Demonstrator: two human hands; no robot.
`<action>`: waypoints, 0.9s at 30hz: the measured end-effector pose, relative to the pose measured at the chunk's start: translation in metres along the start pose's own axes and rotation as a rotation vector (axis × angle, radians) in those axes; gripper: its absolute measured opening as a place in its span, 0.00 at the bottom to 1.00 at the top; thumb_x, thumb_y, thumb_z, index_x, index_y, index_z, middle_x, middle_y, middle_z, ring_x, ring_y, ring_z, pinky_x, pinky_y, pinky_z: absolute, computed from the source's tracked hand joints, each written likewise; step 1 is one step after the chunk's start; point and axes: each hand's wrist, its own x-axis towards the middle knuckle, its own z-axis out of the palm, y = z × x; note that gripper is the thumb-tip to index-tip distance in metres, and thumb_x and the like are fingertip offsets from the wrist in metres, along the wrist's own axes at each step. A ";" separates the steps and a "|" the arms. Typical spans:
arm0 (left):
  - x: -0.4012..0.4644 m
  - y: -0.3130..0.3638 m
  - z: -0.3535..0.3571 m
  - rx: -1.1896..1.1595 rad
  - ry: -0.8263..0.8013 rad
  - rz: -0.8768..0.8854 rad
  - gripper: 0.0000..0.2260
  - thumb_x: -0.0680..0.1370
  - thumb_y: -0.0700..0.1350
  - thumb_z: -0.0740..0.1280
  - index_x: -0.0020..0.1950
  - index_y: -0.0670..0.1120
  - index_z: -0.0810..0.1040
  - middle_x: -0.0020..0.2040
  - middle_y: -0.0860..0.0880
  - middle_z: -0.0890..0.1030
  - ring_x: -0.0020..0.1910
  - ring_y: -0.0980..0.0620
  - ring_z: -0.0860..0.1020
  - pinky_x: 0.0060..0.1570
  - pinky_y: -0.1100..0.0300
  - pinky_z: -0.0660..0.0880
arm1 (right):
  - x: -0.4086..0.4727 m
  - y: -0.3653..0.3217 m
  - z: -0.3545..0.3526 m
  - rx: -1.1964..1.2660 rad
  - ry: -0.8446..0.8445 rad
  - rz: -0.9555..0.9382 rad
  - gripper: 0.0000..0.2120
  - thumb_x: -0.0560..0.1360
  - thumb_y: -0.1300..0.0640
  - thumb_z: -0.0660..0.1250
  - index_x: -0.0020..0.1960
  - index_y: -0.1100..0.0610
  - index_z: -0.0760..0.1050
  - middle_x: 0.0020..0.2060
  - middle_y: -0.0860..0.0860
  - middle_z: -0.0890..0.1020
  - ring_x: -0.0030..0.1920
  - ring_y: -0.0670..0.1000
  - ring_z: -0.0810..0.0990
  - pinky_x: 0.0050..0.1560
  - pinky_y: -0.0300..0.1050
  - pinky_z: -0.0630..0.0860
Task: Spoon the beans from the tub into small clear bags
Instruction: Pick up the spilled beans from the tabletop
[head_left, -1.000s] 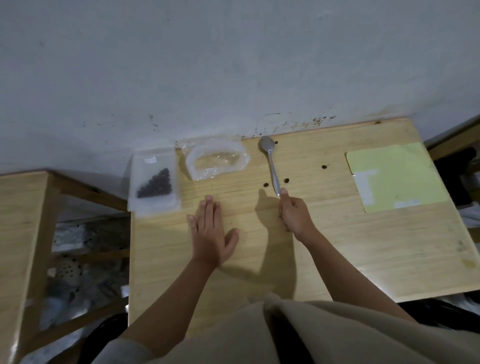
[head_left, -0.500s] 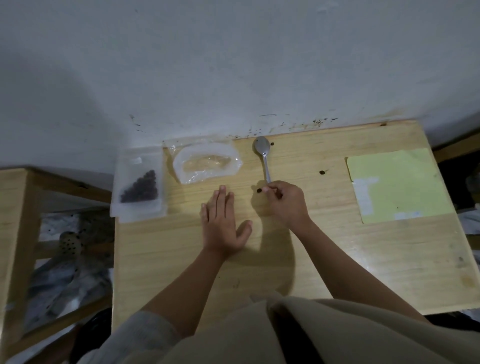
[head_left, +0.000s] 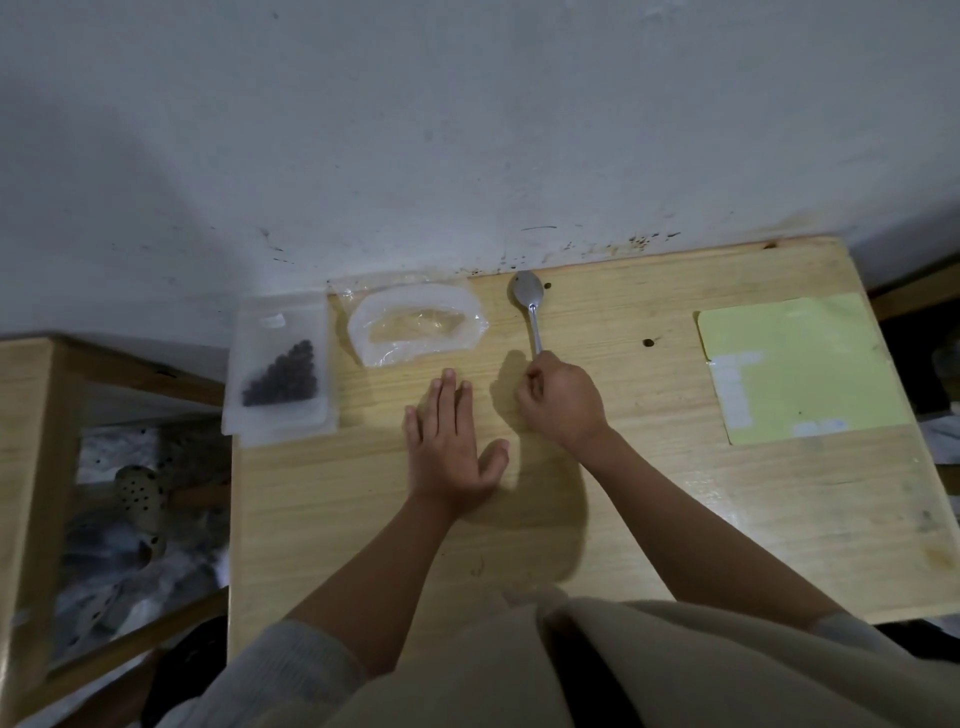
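You have nothing to read here. The pale patches on the yellow-green sheet carry no letters you can make out, and the small white patch on the clear bag of beans is too blurred to tell whether it bears any writing.

Table: pale yellow wood, fine grain.
Wall: grey-white, dark specks near my table edge.
Spoon: silver.
Tub: translucent white; beans dark brown.
Bags: clear, cloudy white.
Sheet: light yellow-green, 2 whitish patches.
My sleeves: light grey.
Clog: beige, black dots.
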 end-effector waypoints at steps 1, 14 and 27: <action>0.000 0.000 0.000 -0.001 0.000 0.005 0.38 0.71 0.62 0.57 0.75 0.41 0.60 0.77 0.43 0.56 0.76 0.44 0.55 0.70 0.38 0.53 | -0.002 0.000 -0.001 0.121 0.039 0.040 0.06 0.76 0.59 0.61 0.45 0.62 0.72 0.29 0.54 0.77 0.29 0.53 0.75 0.29 0.43 0.69; -0.002 0.000 0.000 0.025 0.004 0.010 0.38 0.73 0.63 0.55 0.75 0.41 0.58 0.78 0.43 0.55 0.76 0.43 0.53 0.70 0.38 0.52 | -0.034 0.020 -0.013 0.352 0.045 0.198 0.10 0.80 0.61 0.56 0.41 0.61 0.70 0.28 0.48 0.70 0.28 0.45 0.67 0.27 0.33 0.64; -0.002 0.001 -0.003 0.021 0.000 0.011 0.38 0.72 0.63 0.56 0.75 0.41 0.59 0.77 0.42 0.56 0.76 0.42 0.55 0.70 0.38 0.52 | -0.020 0.026 -0.019 0.654 0.228 0.503 0.17 0.75 0.50 0.67 0.36 0.62 0.79 0.25 0.46 0.76 0.22 0.41 0.69 0.25 0.33 0.66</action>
